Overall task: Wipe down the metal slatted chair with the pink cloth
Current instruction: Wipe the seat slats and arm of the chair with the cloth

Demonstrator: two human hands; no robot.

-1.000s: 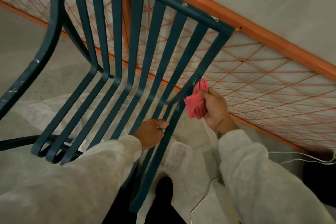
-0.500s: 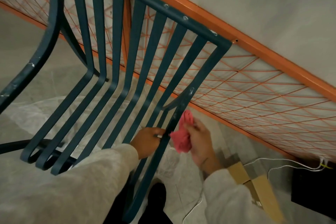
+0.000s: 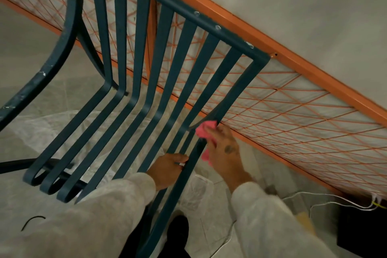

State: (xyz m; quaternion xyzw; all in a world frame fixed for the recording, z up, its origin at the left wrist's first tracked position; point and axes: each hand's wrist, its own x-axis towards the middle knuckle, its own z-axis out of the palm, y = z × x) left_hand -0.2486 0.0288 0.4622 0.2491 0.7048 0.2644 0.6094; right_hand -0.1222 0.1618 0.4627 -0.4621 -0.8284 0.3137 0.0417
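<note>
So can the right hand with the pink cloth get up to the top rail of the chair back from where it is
Probably yes. The right hand presses the pink cloth on the outer slat, which runs bare up to the top rail; nothing blocks that path.

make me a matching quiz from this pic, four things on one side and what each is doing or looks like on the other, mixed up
Things:
1. pink cloth
2. left hand
3. right hand
4. chair

States:
A. gripping a seat slat, no cloth in it
B. dark teal, slatted metal
C. pressed against the chair's outer frame bar
D. holding the cloth

Pairs: 1-C, 2-A, 3-D, 4-B
</note>
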